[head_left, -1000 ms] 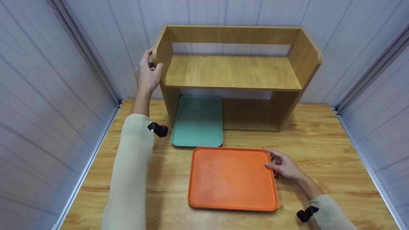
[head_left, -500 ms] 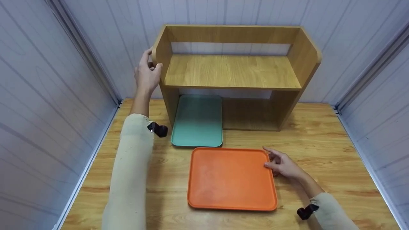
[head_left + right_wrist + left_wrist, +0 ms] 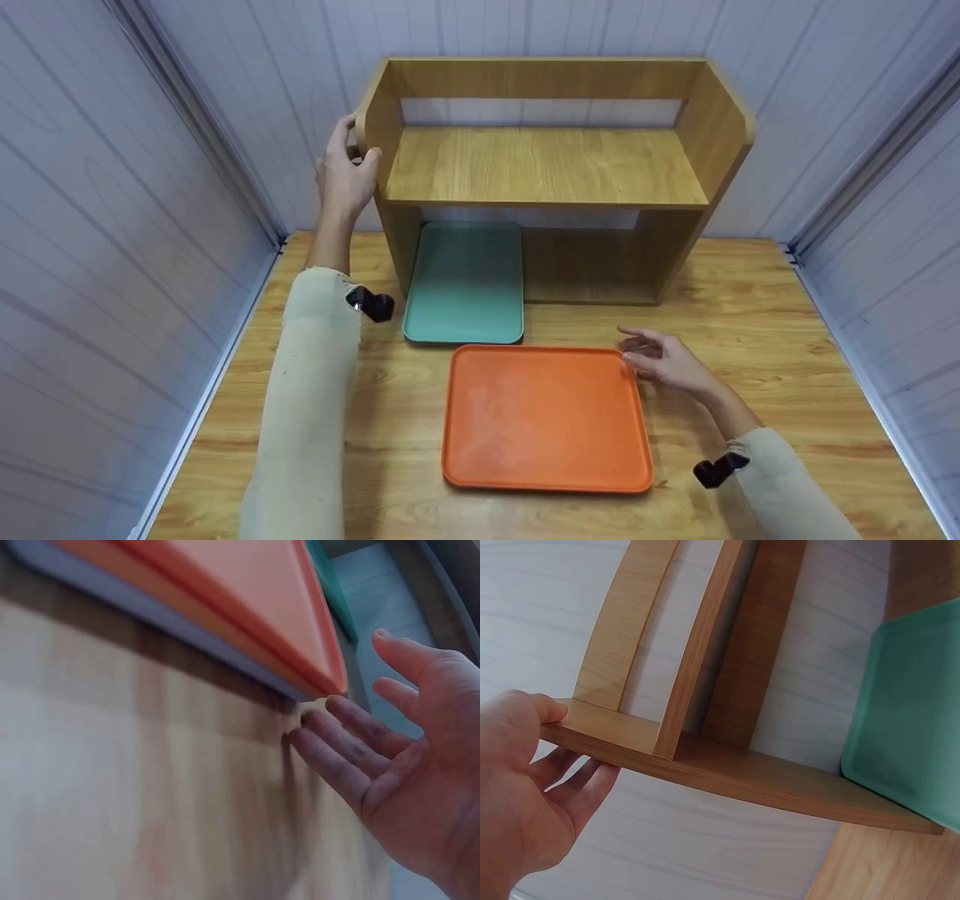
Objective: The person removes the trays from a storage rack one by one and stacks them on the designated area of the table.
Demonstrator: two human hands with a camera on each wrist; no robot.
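From the head view, I have my left hand [image 3: 345,176] gripping the upper front corner of the left side panel of the two-tier light wooden shelf unit [image 3: 551,169], thumb on the inner face and fingers round the outside. My right hand [image 3: 664,360] hovers with fingers loosely spread just beside the far right corner of the flat rectangular orange plastic tray [image 3: 546,416], which lies on the wooden tabletop [image 3: 757,337] in front of the shelf. A flat teal plastic tray [image 3: 463,281] sits half under the shelf's lower bay, its near edge close to the orange one.

The left wrist view shows the thumb [image 3: 544,711] on top of the panel edge and the fingers curled beneath it, a firm clamp.

The right wrist view shows the open palm [image 3: 420,787] holding nothing, fingertips near the orange tray's corner [image 3: 330,679]; I cannot tell whether they touch it.

My worry: a nudge could slide the orange tray into the teal one, and pulling on the panel could tip the shelf.
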